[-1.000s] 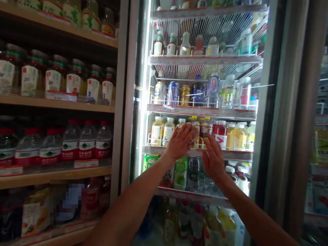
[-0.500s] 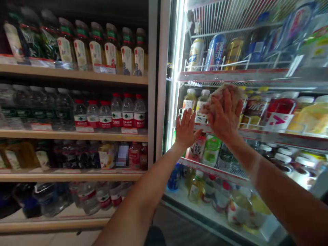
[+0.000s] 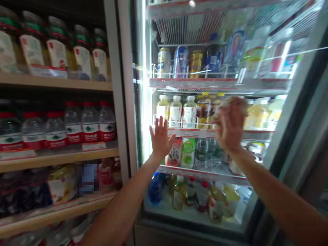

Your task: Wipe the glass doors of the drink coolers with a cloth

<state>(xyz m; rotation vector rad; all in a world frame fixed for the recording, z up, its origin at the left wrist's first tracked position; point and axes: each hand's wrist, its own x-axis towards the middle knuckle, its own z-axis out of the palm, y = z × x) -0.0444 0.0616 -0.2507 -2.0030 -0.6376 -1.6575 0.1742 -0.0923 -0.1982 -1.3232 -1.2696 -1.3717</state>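
A glass door of a lit drinks fridge stands in front of me. My left hand lies flat on it near the left side, fingers spread and nothing in them. Under the fingers of my right hand is a crumpled, pale brownish cloth, pressed against the glass at middle-shelf height. Motion blurs this hand a little. Through the glass, juice bottles show between my hands. My right hand and the cloth hide part of the bottles behind them.
To the left, an open shelf unit holds red-capped water bottles and tea bottles. A grey upright frame divides it from the fridge. Inside the fridge, cans and bottles fill several shelves; the door's dark edge runs down the right.
The view has turned right, bringing more of the fridge into sight. My right hand has moved right across the glass with the cloth. My left hand stays about where it was on the door.
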